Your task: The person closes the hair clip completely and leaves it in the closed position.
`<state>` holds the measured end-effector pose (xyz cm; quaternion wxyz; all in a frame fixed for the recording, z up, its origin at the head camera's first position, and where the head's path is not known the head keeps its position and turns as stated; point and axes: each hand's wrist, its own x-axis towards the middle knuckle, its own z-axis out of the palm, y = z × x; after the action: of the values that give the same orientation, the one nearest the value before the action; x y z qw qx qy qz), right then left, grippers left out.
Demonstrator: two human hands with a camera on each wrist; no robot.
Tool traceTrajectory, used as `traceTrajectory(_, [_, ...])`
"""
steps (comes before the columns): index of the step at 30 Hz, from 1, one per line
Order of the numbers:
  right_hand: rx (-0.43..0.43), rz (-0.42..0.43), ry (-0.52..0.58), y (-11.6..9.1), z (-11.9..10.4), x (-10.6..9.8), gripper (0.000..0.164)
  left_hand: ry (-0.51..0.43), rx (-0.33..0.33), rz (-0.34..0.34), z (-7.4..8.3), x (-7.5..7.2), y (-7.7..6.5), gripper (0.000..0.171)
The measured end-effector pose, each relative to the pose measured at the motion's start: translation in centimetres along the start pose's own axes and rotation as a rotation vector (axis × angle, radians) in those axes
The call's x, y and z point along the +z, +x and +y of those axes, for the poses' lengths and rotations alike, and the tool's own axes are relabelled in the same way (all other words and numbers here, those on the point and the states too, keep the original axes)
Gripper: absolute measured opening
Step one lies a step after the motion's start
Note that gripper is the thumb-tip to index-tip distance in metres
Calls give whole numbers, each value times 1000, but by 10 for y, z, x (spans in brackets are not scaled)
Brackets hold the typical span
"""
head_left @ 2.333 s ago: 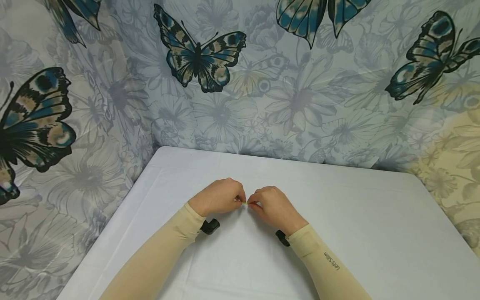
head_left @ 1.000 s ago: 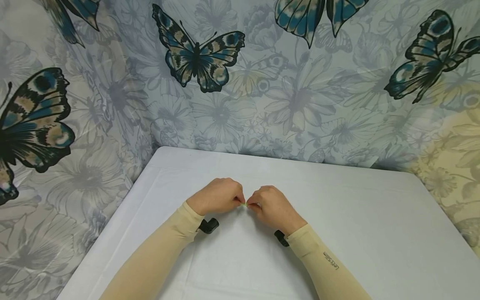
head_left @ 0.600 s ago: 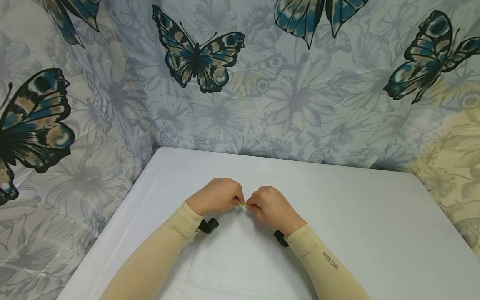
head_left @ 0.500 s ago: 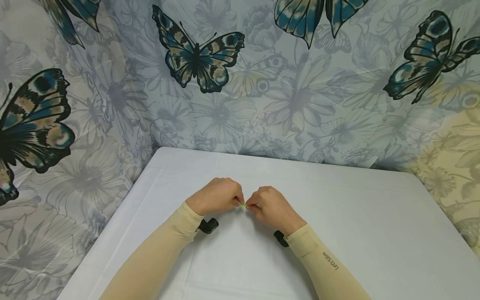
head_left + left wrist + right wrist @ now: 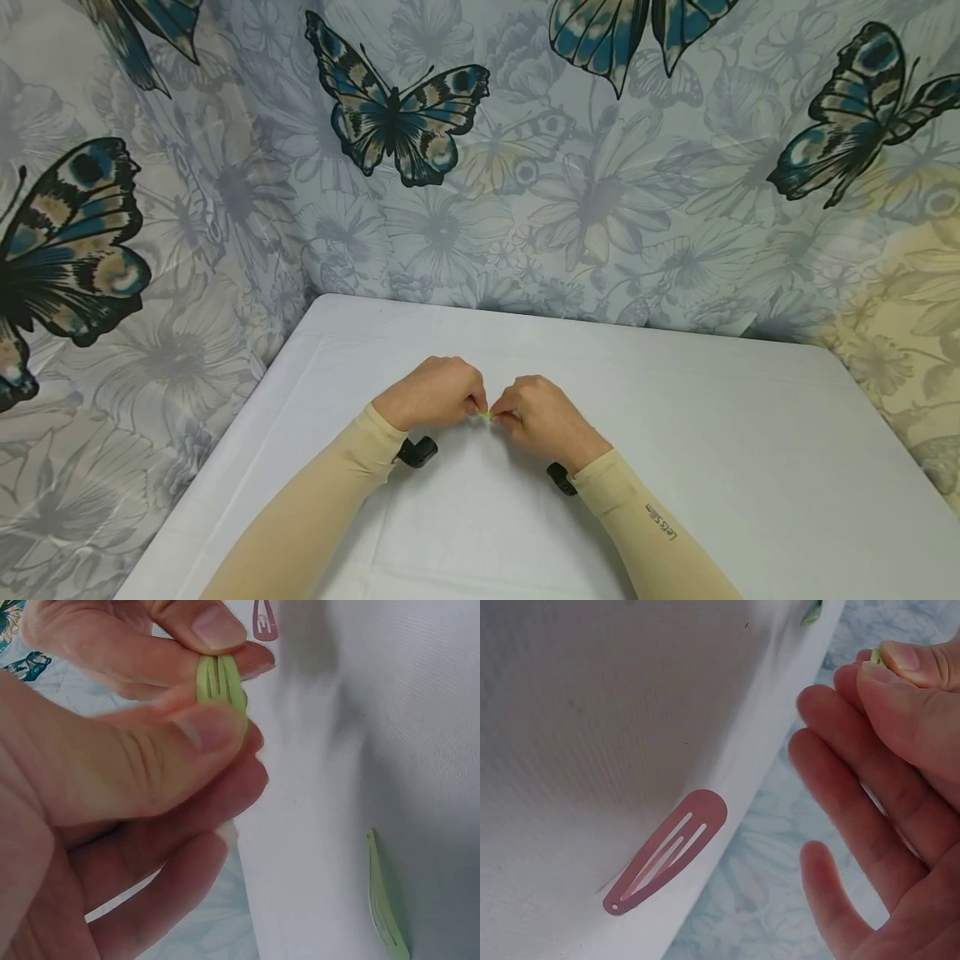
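A green snap hair clip (image 5: 218, 679) is held between both hands, above the white table. My left hand (image 5: 435, 393) pinches one end between thumb and forefinger. The other end is pinched by the thumb and forefinger of my right hand (image 5: 543, 417). The remaining fingers of the right hand spread loosely in the right wrist view. Only a speck of green shows between the fingertips in the head view. A second green hair clip (image 5: 384, 900) lies on the cloth in the left wrist view. A pink hair clip (image 5: 667, 851) lies flat beneath the right hand.
A white cloth covers the table (image 5: 720, 467). Patterned hangings with butterflies (image 5: 393, 121) stand behind and to the left of it. A black wrist camera (image 5: 417, 452) sits under the left wrist, and another black camera (image 5: 561, 478) under the right.
Both hands stay at nearly the same place, pinching the green hair clip. The right hand and the clip have drifted slightly left and toward the near edge.
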<state>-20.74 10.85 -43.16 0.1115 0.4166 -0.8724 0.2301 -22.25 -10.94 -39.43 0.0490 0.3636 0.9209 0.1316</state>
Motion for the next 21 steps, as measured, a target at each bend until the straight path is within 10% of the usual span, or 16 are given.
traceTrajectory(21, [82,-12,-67,1,-2,0,11,-64,-57,-11,-2,-1,-1,17])
